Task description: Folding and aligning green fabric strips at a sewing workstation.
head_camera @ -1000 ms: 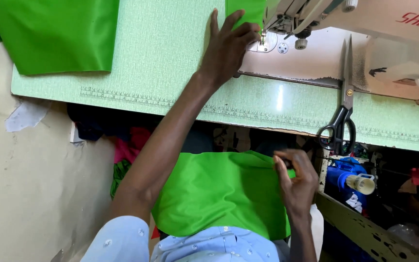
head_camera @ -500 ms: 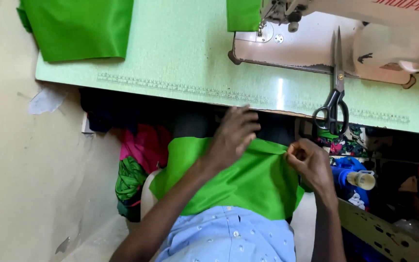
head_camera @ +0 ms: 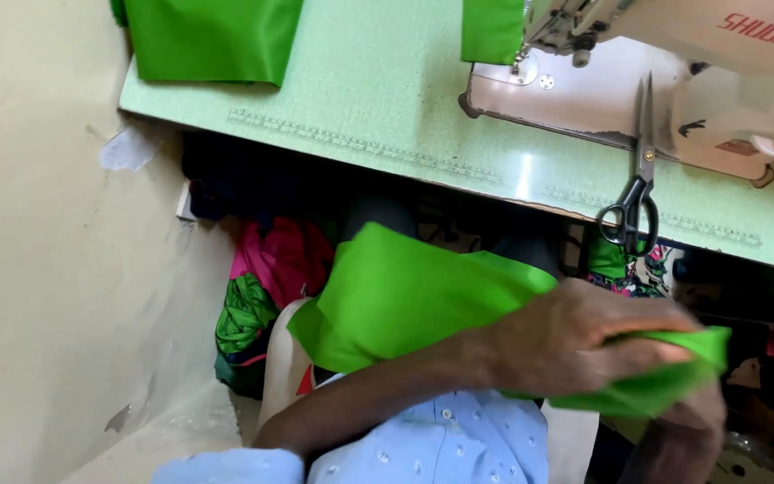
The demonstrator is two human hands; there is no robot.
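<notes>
Left hand (head_camera: 584, 341) hides right hand (head_camera: 687, 430), gripping green cloth (head_camera: 405, 300).

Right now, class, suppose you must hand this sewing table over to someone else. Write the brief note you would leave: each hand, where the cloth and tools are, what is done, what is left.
Left hand: crossed over the lap, gripping the green cloth from above.
Right hand: under the same cloth at its right end, mostly hidden; grip unclear.
Cloth: bunched in the lap, below the table edge, not on the table.
Scissors: closed, lying beside the sewing machine.
Another green piece sits at the needle; a folded green pile lies at the table's far left.
Done: lap cloth gathered in both hands.
Left: no stitching visible on it; it has not reached the machine.
</notes>
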